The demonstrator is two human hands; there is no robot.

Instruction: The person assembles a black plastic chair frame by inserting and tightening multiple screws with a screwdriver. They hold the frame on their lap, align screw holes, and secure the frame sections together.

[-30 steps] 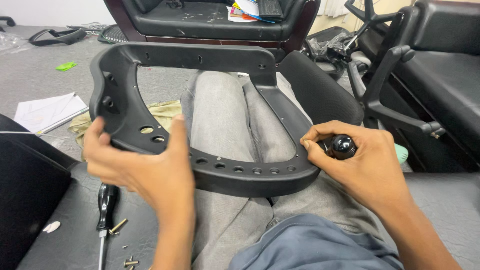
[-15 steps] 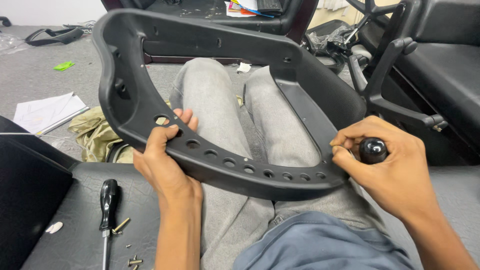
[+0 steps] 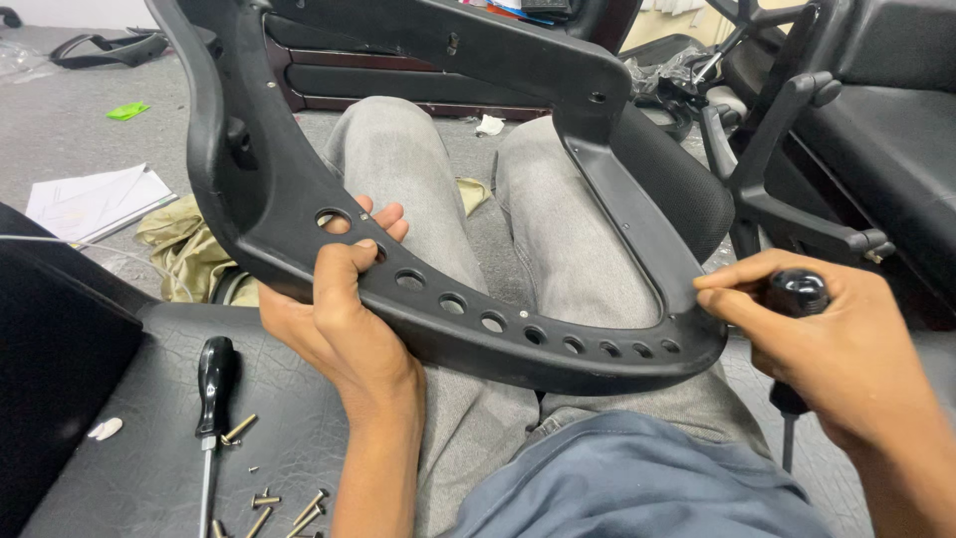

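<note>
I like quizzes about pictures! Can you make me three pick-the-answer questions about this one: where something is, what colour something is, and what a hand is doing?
1. Where does the spare black-handled screwdriver lie?
A. On the black leather cushion, near the loose brass-coloured screws
B. On the white papers
C. On the grey trouser legs

2. What colour is the curved plastic chair frame with the row of round holes?
A. White
B. Black
C. Green

3. What is the left hand doing?
A. Lying flat on the floor
B. Holding a screw
C. Gripping the frame's lower bar

Answers:
1. A, it rests on the cushion beside the screws.
2. B, the whole frame is black.
3. C, its thumb and fingers wrap the bar, while the right hand holds another black round-handled screwdriver at the frame's end.
</note>
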